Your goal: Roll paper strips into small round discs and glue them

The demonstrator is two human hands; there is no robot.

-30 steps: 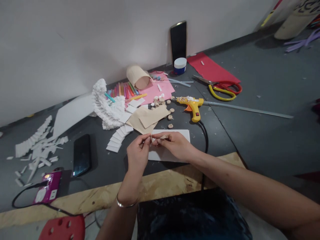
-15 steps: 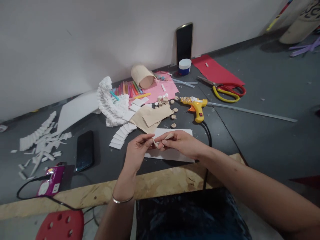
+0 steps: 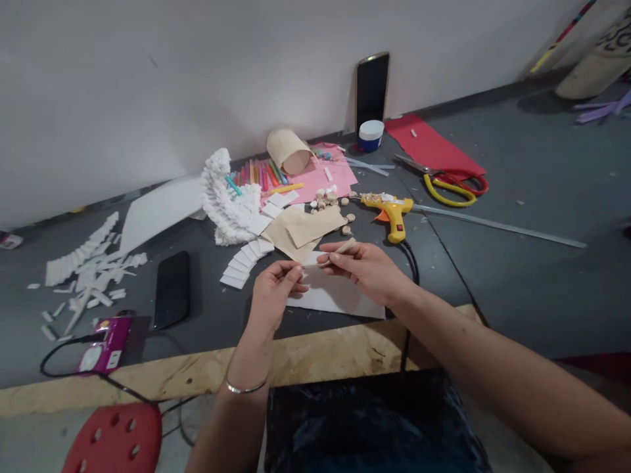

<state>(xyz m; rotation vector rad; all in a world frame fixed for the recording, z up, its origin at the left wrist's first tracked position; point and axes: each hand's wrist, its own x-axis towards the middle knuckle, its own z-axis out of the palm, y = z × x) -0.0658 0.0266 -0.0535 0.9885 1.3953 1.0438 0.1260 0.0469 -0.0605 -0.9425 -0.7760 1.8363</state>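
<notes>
Head view. My left hand (image 3: 275,293): thumb and forefinger closed in a pinch on the left end of one narrow beige strip (image 3: 346,246). My right hand (image 3: 375,274): fingertips closed on the same strip, its right end showing past the thumb. Strip: raised between both hands, above one white sheet (image 3: 345,297) on a dark table (image 3: 517,282). Just beyond: beige paper pieces (image 3: 309,228), overlapping; small beige discs (image 3: 328,202), clustered. Right: one yellow glue gun (image 3: 394,215), lying on its side; one long translucent stick (image 3: 503,227) behind it; farther, one pair of scissors (image 3: 449,188), red and yellow handles. Far: one beige cup (image 3: 286,150), on its side; one lidded jar (image 3: 371,136), before an upright phone (image 3: 373,85). Left: white cards (image 3: 240,268), fanned; one black phone (image 3: 172,289), flat
</notes>
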